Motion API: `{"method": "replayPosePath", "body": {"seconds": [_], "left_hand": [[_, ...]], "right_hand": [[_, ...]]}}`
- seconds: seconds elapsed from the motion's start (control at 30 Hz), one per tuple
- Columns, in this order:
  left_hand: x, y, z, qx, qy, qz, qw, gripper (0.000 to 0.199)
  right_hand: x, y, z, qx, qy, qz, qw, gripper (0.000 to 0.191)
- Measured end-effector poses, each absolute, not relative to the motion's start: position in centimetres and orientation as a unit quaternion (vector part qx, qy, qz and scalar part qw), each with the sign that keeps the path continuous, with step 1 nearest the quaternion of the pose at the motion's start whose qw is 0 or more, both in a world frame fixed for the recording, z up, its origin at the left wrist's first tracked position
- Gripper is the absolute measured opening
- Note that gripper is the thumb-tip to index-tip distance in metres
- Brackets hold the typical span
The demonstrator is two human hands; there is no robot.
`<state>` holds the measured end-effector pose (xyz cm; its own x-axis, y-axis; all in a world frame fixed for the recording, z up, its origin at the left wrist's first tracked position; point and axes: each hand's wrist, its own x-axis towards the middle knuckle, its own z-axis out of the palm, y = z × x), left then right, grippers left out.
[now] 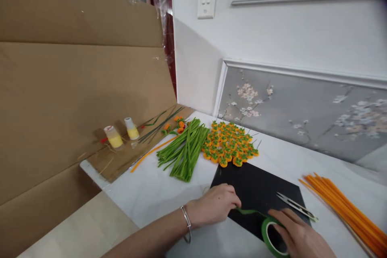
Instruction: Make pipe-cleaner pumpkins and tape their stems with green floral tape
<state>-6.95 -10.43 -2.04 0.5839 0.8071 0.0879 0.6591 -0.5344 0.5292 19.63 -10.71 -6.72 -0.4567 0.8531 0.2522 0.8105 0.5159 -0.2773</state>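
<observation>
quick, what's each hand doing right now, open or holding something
Left hand: closed, pinching a thin green tape strip.
Right hand: partly closed, holding a round green tape roll.

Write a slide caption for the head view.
Left hand holds green tape, right hand its roll, over a black sheet.

left hand (217, 204) pinched, right hand (296, 230) curled, palms downward.

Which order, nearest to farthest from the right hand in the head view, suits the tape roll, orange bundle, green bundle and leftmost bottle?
1. Tape roll, touching the right hand
2. Orange bundle, far right
3. Green bundle, centre-left
4. Leftmost bottle, far left
</observation>
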Motion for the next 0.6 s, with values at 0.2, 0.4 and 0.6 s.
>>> {"method": "replayPosePath", "body": {"seconds": [0.2,0.4,0.6], "left_hand": [[-10.0,-12.5,-0.2,0.76,0.477,0.255,0.36,0.021],[-12.8,-13.0,0.2,0.675,0.549,0.298,0.394,0.02],[-12.5,-13.6,0.9,0.671,0.554,0.289,0.4,0.015]], "right_hand": [[14.9,-10.7,-4.6,-0.476,-0.846,0.083,0.226,0.031],[11.7,-10.6,-3.5,-0.462,-0.832,0.109,0.286,0.025],[9.4,-10.4,-2.5,-0.424,-0.851,0.081,0.3,0.028]]}}
